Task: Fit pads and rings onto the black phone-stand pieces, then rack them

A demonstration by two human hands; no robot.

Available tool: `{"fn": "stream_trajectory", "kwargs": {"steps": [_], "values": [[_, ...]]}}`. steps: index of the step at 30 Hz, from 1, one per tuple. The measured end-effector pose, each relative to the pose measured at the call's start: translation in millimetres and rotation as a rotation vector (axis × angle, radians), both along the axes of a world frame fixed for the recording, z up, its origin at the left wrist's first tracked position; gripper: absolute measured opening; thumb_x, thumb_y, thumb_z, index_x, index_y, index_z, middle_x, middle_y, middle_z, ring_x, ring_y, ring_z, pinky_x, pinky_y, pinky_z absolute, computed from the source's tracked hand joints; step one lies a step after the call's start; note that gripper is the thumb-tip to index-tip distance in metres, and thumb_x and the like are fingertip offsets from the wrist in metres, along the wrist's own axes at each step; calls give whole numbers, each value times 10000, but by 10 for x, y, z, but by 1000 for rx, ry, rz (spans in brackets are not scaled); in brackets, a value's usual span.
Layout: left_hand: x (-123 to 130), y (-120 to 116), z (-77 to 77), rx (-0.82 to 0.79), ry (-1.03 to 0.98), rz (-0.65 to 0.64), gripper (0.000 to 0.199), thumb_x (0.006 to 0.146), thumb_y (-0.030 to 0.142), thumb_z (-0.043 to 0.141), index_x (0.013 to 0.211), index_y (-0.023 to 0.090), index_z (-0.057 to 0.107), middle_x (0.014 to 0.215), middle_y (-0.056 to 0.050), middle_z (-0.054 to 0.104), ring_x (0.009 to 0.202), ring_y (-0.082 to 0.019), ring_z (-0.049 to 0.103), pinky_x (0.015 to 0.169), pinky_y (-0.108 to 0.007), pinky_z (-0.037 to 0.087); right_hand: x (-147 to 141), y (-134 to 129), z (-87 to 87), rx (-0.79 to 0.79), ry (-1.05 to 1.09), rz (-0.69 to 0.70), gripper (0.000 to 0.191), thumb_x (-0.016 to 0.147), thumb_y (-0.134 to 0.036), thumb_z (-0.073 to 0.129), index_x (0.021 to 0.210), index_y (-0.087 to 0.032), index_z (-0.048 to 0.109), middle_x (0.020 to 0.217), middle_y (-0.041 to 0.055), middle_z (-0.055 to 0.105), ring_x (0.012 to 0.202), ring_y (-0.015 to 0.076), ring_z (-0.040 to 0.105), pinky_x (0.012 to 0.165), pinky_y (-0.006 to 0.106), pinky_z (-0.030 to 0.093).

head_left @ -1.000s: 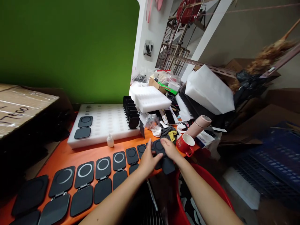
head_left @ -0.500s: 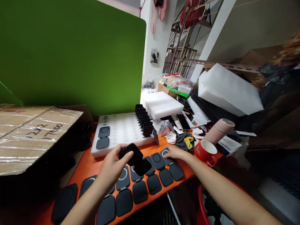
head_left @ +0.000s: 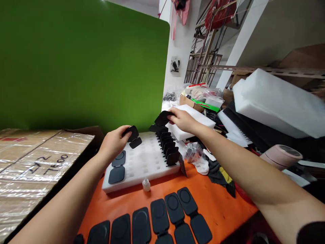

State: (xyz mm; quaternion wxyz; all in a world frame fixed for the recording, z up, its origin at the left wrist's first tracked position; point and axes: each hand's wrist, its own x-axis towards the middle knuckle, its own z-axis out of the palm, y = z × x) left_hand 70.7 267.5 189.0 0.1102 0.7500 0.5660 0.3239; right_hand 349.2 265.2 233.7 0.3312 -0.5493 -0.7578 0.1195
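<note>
My left hand point(head_left: 115, 139) is closed on the edge of a black folding charging pad point(head_left: 132, 134), two hinged panels, held above the left part of a white foam tray point(head_left: 142, 152). My right hand point(head_left: 179, 118) pinches another dark folding pad point(head_left: 162, 118) at the far end of a row of upright pads point(head_left: 169, 148) in the tray's right side. Whether that pad touches the tray is unclear. One opened pad point(head_left: 117, 174) lies flat at the tray's left. Nearer me, several opened pads point(head_left: 174, 206) with round ring marks lie in a row on the orange tabletop point(head_left: 218, 210).
A small white bottle point(head_left: 146, 184) stands before the tray. Left is a plastic-wrapped carton point(head_left: 43, 162); behind rises a green panel point(head_left: 83, 64). To the right are a clear plastic bag point(head_left: 193, 151), a dark-and-yellow cloth point(head_left: 218, 173), a pink flask point(head_left: 281, 156) and foam blocks point(head_left: 276, 105).
My left hand has carried its pad from over the tabletop row to above the tray. My right hand has left the rightmost flat pad and now grips one at the upright row's far end.
</note>
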Motion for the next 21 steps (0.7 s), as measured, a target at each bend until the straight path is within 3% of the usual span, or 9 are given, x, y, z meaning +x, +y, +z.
{"fn": "stream_trajectory", "kwargs": {"steps": [4,8,14,21], "values": [[94,323,-3,9,36,-2,316,826,337,510,1104,249,632,1031,-30,712,920,-230,653,786,-282,471,-319,769,-299,-5,-320,-37,193,897,-183,466,1064,-184,564,922,36,669,844,180,599,740,266,439],[152,596,-24,2,68,-35,297,831,324,516,1093,255,639,1006,-27,716,903,-229,655,781,-288,474,-402,1182,-572,-47,-419,-11,237,908,-195,464,1121,-183,569,1022,82,674,909,214,612,754,275,434],[248,885,-87,-7,64,-58,288,839,305,512,1086,241,644,998,-28,715,885,-216,656,780,-278,476,-377,1388,-670,-87,-473,14,271,907,-196,461,1143,-163,590,1086,112,664,973,241,610,783,285,435],[405,1012,-133,-15,57,-114,275,843,281,514,1086,245,639,1015,-17,712,896,-202,649,780,-260,473,-447,1530,-766,-174,-668,-4,297,869,-258,505,1133,-210,631,1158,114,637,1066,291,572,827,338,436]]}}
